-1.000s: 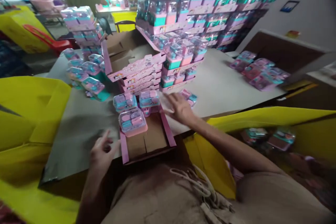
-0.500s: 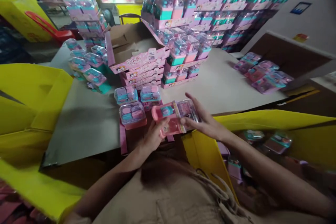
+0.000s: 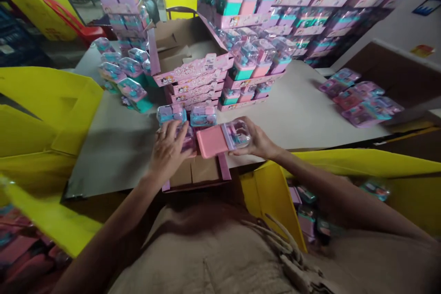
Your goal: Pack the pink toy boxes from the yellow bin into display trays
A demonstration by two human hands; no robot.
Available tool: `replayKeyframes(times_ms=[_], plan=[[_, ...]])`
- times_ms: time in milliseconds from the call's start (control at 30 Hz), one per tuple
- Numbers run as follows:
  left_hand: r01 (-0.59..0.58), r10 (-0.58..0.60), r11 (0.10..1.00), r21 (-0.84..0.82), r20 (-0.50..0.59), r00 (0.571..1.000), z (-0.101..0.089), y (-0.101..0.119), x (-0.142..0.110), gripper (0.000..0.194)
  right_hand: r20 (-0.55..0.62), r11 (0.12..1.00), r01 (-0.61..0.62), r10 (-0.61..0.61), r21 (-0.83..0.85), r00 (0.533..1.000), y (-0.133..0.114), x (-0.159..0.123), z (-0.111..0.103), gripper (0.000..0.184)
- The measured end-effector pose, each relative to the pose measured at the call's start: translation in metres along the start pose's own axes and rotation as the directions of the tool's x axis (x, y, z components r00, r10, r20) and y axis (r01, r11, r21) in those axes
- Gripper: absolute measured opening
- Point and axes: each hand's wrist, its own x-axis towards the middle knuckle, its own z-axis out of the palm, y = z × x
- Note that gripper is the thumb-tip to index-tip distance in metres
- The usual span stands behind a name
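My right hand (image 3: 259,140) grips the clear lid end of a pink plastic toy box (image 3: 212,141) with a lilac rim, held tilted on its side above a display carton (image 3: 193,172). My left hand (image 3: 169,149) is closed over another clear-lidded toy box (image 3: 188,140) in that carton; the hand hides part of it. Behind my fingers stand two more blue-rimmed toy boxes, one at the left (image 3: 170,113) and one at the right (image 3: 203,115). The front part of the carton shows bare brown cardboard.
Nested pink display cartons (image 3: 193,71) stand behind, beside stacked filled cartons (image 3: 244,87). Loose toy boxes lie left (image 3: 132,92) and right (image 3: 361,98) on the grey table (image 3: 110,147). Yellow bins (image 3: 268,193) flank me, holding more boxes.
My left hand has left the pink toy box and moved left onto a box in the carton. My right hand has turned the pink box, showing its plain side. The view has shifted slightly.
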Motion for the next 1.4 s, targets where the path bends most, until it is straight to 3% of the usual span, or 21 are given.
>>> replayKeyframes(times_ms=[100, 233, 433, 600, 967, 1167, 1400], plan=[[-0.113, 0.092, 0.972, 0.207, 0.107, 0.990, 0.009, -0.020, 0.004, 0.063, 0.032, 1.000, -0.019, 0.018, 0.019, 0.999, 0.017, 0.009, 0.022, 0.085], [-0.160, 0.141, 0.963, 0.215, 0.102, 0.985, 0.016, -0.034, 0.001, 0.065, 0.124, 0.989, -0.006, 0.025, -0.146, 0.992, 0.024, 0.021, 0.025, 0.072], [-0.214, 0.185, 0.956, 0.198, 0.154, 0.970, 0.009, -0.043, 0.002, 0.062, 0.303, 0.867, 0.036, 0.135, -0.497, 0.943, -0.007, 0.052, 0.036, 0.079], [-0.218, 0.188, 0.956, 0.197, 0.158, 0.969, 0.011, -0.045, 0.003, 0.061, 0.309, 0.723, 0.039, 0.245, -0.690, 0.919, -0.033, 0.070, 0.065, 0.084], [-0.340, 0.331, 0.903, 0.262, 0.080, 0.940, 0.010, -0.053, 0.004, 0.055, 0.272, 0.611, 0.016, 0.330, -0.792, 0.904, -0.048, 0.075, 0.062, 0.092], [-0.364, 0.359, 0.903, 0.230, 0.063, 0.931, 0.005, -0.063, 0.000, 0.061, 0.274, 0.619, 0.029, 0.304, -0.785, 0.912, -0.046, 0.071, 0.060, 0.089], [-0.342, 0.334, 0.916, 0.209, 0.071, 0.940, 0.006, -0.063, 0.000, 0.063, 0.312, 0.633, 0.073, 0.275, -0.771, 0.909, -0.044, 0.077, 0.077, 0.099]])
